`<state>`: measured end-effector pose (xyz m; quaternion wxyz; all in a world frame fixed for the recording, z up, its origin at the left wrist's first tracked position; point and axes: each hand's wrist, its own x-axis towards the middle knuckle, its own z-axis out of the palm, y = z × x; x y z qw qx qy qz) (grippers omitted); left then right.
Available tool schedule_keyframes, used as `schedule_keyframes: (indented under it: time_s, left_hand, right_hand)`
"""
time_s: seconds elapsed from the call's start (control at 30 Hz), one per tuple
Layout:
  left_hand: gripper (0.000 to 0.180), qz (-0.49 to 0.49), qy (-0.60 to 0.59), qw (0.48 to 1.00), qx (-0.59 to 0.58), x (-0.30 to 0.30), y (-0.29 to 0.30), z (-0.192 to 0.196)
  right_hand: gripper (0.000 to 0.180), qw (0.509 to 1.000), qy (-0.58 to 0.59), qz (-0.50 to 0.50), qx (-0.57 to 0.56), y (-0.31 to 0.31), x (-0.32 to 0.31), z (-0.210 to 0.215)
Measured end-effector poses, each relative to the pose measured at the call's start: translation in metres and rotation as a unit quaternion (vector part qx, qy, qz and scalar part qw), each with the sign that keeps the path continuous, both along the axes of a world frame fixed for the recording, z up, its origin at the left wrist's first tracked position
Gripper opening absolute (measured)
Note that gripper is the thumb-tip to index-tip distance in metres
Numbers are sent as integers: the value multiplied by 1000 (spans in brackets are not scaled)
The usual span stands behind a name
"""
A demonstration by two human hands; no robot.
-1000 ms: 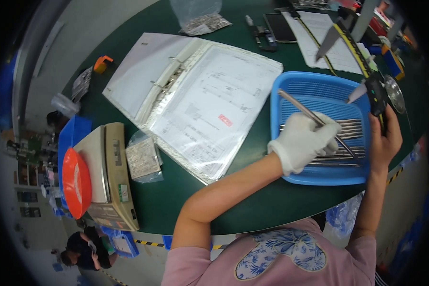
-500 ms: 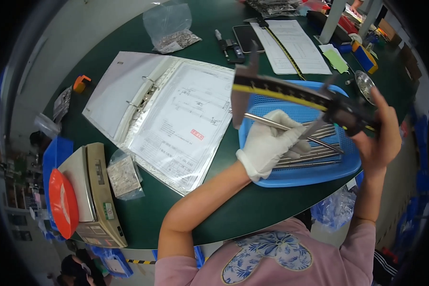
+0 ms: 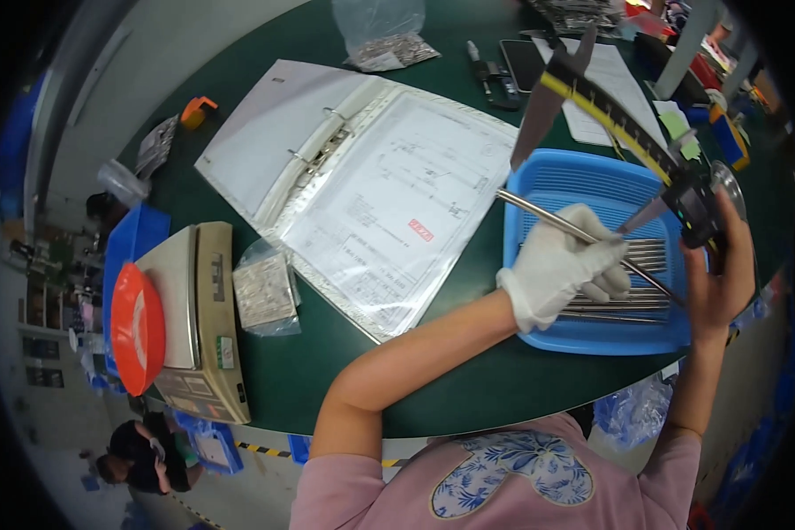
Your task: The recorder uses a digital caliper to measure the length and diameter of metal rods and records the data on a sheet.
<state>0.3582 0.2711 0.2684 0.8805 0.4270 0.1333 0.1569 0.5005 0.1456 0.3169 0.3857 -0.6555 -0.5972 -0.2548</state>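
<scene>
My left hand (image 3: 567,269), in a white glove, pinches a slim metal rod (image 3: 546,215) that slants over a blue plastic basket (image 3: 583,168). In my bare right hand (image 3: 723,269) is a digital caliper (image 3: 617,124), held by its black display end. Its jaws are spread wide. One jaw tip hangs near the rod's upper left end, and the other comes down beside the gloved fingers. Whether either jaw touches the rod, I cannot tell. Several similar metal rods (image 3: 614,306) lie in the basket under my left hand.
Left of the basket lies an open ring binder (image 3: 397,203) with a drawing. Further left are a scale (image 3: 210,318), an orange-red bowl (image 3: 138,329) and a bag of parts (image 3: 265,291). Behind are a phone (image 3: 523,64), a micrometer (image 3: 490,75) and papers (image 3: 592,115).
The whole view has shifted, so the table things sit further right. The caliper has tilted more steeply, and its jaws have come nearer the rod. My left hand still grips the rod.
</scene>
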Motion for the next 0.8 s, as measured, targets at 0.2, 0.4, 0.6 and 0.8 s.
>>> schedule_keyframes:
  time_s: [0.2,0.4,0.6,0.8]
  left_hand:
    - [18,12,1,1000,0,-1,0,0]
    - [18,11,8,1000,8,-1,0,5]
    - [15,31,12,999,37,-4,1,5]
    - [15,26,21,998,57,-7,2,4]
  right_hand:
    - [44,999,-28,-32,-14,6,16,-11]
    - [40,992,-68,-64,-85,6,10,-14]
    - [42,997,-63,-15,-46,10,3,-10]
    - [41,994,-107,0,-11,11,9,-18]
